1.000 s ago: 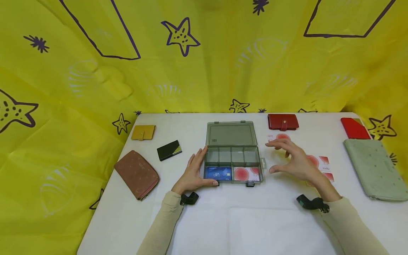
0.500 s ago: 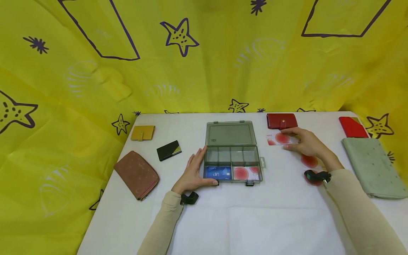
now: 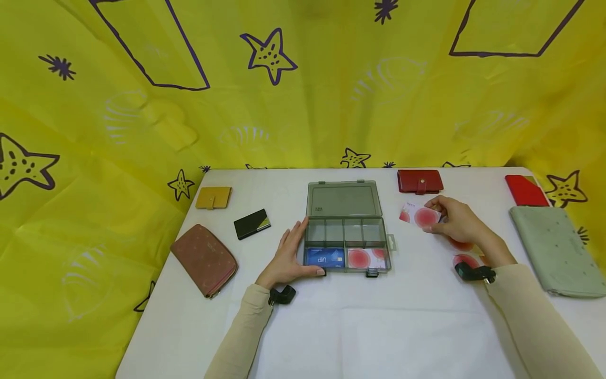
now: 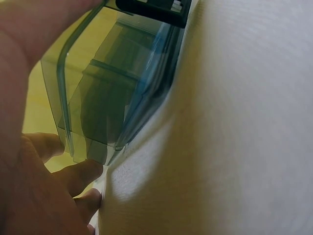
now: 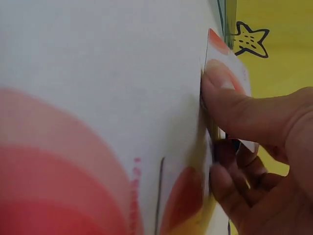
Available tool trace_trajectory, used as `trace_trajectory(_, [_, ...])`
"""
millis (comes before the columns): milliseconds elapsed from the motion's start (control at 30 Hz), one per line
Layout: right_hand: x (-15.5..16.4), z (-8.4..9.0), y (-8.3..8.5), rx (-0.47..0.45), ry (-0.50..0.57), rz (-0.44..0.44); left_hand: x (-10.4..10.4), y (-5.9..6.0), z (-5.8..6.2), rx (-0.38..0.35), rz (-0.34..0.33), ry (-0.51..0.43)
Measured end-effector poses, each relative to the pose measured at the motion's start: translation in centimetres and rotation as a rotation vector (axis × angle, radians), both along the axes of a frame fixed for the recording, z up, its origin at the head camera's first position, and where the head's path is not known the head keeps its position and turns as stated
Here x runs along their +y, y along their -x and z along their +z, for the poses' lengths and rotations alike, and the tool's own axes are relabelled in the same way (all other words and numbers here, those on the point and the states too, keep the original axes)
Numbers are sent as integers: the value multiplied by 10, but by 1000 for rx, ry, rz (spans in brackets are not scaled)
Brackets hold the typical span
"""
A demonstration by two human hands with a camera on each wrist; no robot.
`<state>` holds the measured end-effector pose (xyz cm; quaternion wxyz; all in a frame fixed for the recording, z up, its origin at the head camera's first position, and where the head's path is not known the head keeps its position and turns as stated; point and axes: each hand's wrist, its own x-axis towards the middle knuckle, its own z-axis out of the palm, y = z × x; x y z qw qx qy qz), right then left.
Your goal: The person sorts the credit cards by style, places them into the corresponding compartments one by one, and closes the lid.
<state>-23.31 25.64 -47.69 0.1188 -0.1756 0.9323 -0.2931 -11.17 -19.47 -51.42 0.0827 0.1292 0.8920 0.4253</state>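
Note:
My left hand (image 3: pixel 285 261) rests against the left side of a clear grey-green compartment box (image 3: pixel 343 245), its thumb along the front edge. In the left wrist view, the fingertips (image 4: pixel 90 171) touch the box wall. The box's lid (image 3: pixel 344 199) lies back. A blue VIP card (image 3: pixel 324 258) and a pink-and-white card (image 3: pixel 366 258) lie in its two front compartments. To the right, my right hand (image 3: pixel 456 222) pinches another pink-and-white card (image 3: pixel 420 215) between thumb and fingers, tilted above the table. That card (image 5: pixel 232 73) also shows in the right wrist view, partly behind the thumb.
More pink-patterned cards (image 3: pixel 466 259) lie partly under the right wrist. A dark red wallet (image 3: pixel 420 181), red holder (image 3: pixel 526 190) and green pouch (image 3: pixel 557 251) lie right. At left are a yellow wallet (image 3: pixel 213 197), black card holder (image 3: pixel 252 223) and brown zip wallet (image 3: pixel 204 260).
My right hand has reached right to the card below the dark red wallet, taken hold of it, and drawn it slightly towards me, tilting it. The left hand and box have stayed put.

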Motion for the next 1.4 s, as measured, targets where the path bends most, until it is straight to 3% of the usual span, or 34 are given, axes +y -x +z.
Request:
trace_trajectory(233, [0, -4, -19, 108, 112, 7, -1, 1, 0, 22, -12, 4])
trace_trajectory(500, [-7, 6, -45, 45, 384, -108, -1, 1, -1, 39, -29, 13])
trace_trajectory(600, [-17, 12, -55, -31, 516, -52, -1, 2, -2, 41, -21, 20])
trace_trajectory(733, [-33, 12, -69, -89, 630, 101, 0, 2, -2, 38, -19, 24])
trace_trajectory(867, [-49, 4, -80, -49, 586, 177, 0, 1, -1, 36, -23, 21])
trace_trajectory(1133, [-75, -12, -93, 201, 425, 203, 0, 1, 0, 35, -28, 17])
trace_trajectory(1400, [-79, -9, -92, 251, 317, 202, -1, 2, -3, 39, -29, 17])
